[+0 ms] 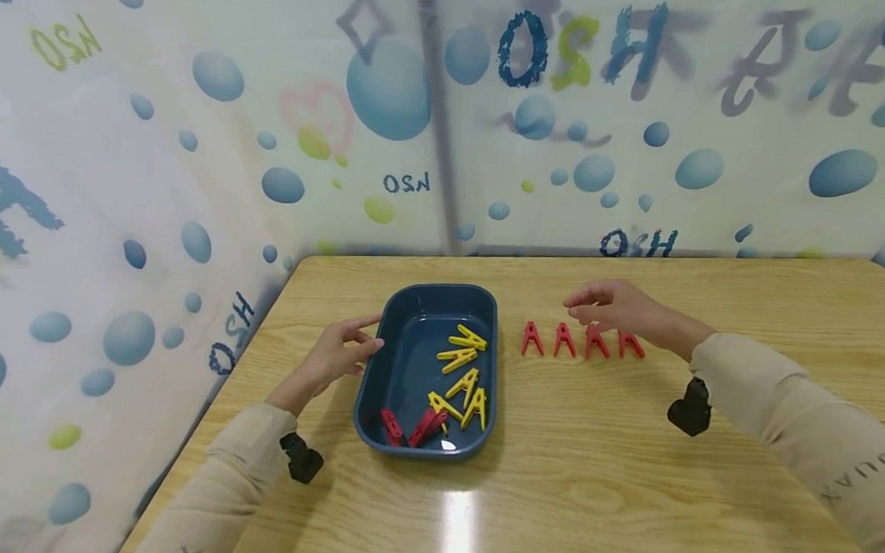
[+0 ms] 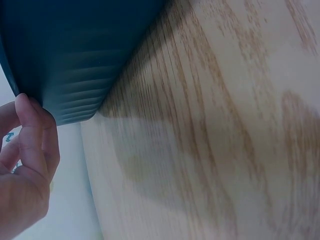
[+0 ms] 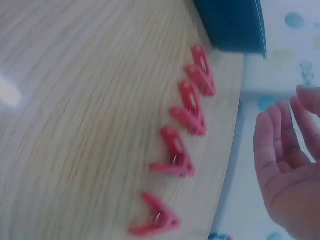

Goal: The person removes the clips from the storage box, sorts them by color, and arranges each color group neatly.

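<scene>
The right hand [image 1: 621, 313] hovers with relaxed, slightly spread fingers [image 3: 280, 135] holding nothing, just above the row of four red clothespins [image 1: 582, 341] lying beside the blue tray [image 1: 392, 374]; each seems to point its closed tip toward the wall. The left hand [image 1: 336, 356] rests loose fingers against the tray's left rim, probably steadying it.
</scene>
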Motion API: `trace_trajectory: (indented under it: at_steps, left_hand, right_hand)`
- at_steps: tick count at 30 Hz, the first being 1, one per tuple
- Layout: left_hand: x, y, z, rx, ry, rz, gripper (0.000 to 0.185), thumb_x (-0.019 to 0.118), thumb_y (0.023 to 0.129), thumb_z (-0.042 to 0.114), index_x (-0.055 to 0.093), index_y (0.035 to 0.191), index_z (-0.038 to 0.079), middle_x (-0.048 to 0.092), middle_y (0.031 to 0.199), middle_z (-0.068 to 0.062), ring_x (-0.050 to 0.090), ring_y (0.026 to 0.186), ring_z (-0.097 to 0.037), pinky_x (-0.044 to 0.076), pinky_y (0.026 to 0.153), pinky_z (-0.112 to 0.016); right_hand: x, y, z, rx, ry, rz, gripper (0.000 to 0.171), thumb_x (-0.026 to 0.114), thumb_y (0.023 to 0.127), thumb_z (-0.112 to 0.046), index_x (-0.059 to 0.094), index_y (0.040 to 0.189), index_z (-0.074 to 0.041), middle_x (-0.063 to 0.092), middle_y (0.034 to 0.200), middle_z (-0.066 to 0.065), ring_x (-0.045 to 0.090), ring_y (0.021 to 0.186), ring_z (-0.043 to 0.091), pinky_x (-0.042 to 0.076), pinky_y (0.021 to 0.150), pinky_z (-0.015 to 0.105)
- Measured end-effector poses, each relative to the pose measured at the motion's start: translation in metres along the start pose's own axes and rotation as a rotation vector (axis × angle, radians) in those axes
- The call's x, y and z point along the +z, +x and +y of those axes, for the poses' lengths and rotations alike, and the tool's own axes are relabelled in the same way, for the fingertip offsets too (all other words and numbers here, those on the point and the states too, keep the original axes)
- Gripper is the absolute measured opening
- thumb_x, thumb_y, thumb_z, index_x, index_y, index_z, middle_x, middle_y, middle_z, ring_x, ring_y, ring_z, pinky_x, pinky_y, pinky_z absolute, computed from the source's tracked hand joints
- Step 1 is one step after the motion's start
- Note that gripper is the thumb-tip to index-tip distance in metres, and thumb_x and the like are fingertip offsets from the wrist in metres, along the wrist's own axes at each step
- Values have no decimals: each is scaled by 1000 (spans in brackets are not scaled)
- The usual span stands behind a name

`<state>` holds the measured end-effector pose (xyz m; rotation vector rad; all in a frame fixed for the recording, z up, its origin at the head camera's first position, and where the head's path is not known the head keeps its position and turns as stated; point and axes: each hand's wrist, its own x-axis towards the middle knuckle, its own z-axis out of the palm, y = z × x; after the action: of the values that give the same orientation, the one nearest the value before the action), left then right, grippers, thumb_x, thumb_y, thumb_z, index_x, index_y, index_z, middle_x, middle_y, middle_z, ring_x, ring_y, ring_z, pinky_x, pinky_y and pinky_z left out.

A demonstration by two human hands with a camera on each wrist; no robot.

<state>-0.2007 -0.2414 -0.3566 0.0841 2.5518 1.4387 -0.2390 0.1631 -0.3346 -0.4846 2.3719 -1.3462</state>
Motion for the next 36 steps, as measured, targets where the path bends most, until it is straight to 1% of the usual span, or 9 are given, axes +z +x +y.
trace_trajectory:
  at_steps: [6,12,14,19,25,28,31,34,36]
  left_hand:
    - [-1,0,1,11,0,-4,48,55,88,14,41,134,11,54,97,-18,58,69,-17,51,58,-35]
    - [-1,1,1,7,3,-4,48,55,88,15,40,134,11,54,97,-18,58,69,-17,51,59,-34]
    - [-2,0,1,12,3,-7,48,55,88,15,40,134,10,54,98,-18,58,69,-17,51,59,-34]
    - [-3,-3,-1,18,3,-5,48,55,88,13,40,134,9,54,97,-19,58,68,-17,51,57,-32]
    - [-3,-2,-3,14,-2,-7,48,55,88,15,40,134,10,54,98,-19,57,68,-17,51,59,-33]
    - [-2,-1,-3,2,-4,-4,49,55,88,16,40,134,10,53,99,-19,57,69,-18,51,59,-31]
    - [-2,0,-2,-5,-6,-4,49,56,88,15,40,134,10,53,99,-20,57,70,-19,51,58,-30]
    - [-1,0,-1,2,-11,-7,49,56,88,15,40,134,10,54,100,-20,58,70,-19,51,58,-30]
    - [-1,0,-1,15,-13,-8,48,55,88,15,40,134,9,54,100,-20,58,70,-18,51,58,-30]
  right_hand:
    - [22,14,-27,-52,-26,-95,33,53,89,-24,55,114,-2,54,110,16,50,98,34,47,78,39]
    - [53,27,-58,-108,-31,-160,24,54,89,-18,60,107,-5,57,101,10,53,87,32,48,73,39]
    - [63,31,-66,-142,-37,-197,21,54,89,-16,61,105,-4,58,96,10,53,81,31,48,69,37]
    - [90,42,-79,-212,-41,-311,18,55,88,-13,61,102,-2,59,93,13,53,78,28,49,68,37]
    - [115,49,-91,-238,-50,-379,18,56,87,-11,61,101,-1,60,96,14,55,82,28,49,70,40]
    - [127,50,-93,-249,-55,-410,19,56,87,-10,61,102,0,61,95,12,56,82,24,50,69,38]
    - [138,51,-91,-251,-42,-456,20,56,87,-8,59,103,4,61,95,13,57,83,26,50,70,38]
    - [145,50,-90,-220,-39,-503,21,56,87,-8,59,104,3,61,95,13,57,84,27,51,68,36]
    - [147,50,-90,-185,-48,-533,22,57,87,-10,59,105,2,61,94,11,57,82,23,51,67,33]
